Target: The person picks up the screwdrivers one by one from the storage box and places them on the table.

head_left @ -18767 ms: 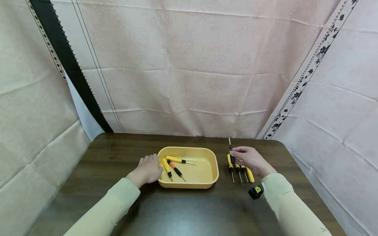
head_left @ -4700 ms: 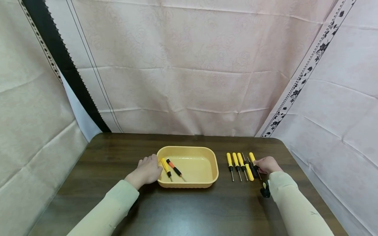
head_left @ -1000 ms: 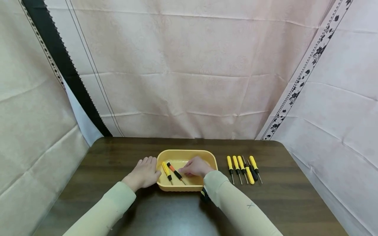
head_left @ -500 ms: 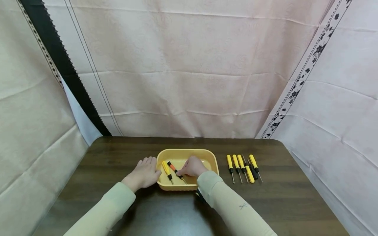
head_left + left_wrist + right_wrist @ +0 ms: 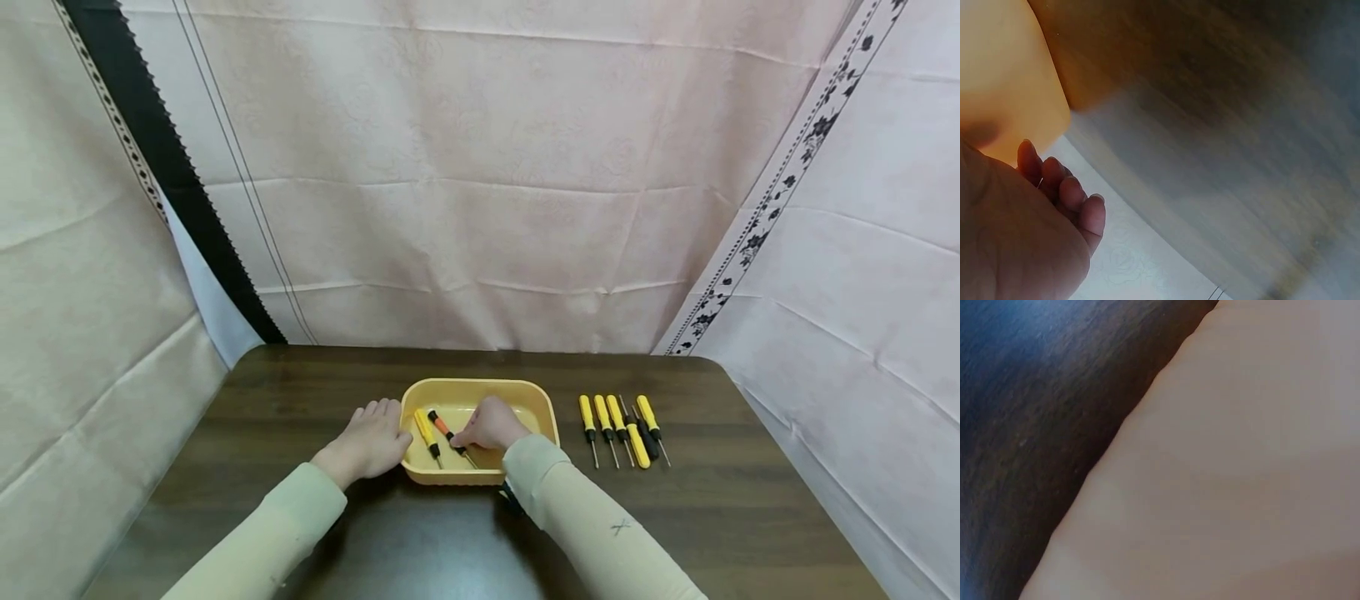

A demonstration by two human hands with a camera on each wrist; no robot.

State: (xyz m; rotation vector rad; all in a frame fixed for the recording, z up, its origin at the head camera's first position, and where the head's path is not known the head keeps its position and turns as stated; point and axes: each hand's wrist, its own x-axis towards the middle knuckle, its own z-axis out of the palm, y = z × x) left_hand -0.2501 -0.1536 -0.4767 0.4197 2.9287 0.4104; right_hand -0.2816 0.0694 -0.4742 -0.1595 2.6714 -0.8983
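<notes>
My left hand holds the left end of a yellow plastic tray, thumb over the rim. Its other fingers lie loosely bent outside the wall in the left wrist view, where the tray fills the upper left. Inside the tray, my right hand pinches an orange-and-black screwdriver at its black part; the fingertips partly cover it. Left of it lies a screwdriver with a yellow handle. The right wrist view shows mostly a blurred, pale surface, with no fingers.
On the dark wooden table, right of the tray, lies a row of several yellow-and-black screwdrivers. A mostly black screwdriver lies among them at the right. Pale patterned cloth hangs behind the table and at both sides.
Earlier, the right hand was at the row, and one yellow screwdriver has left the tray since the oldest frame. Within the last second, it has shifted left onto the orange-and-black screwdriver.
</notes>
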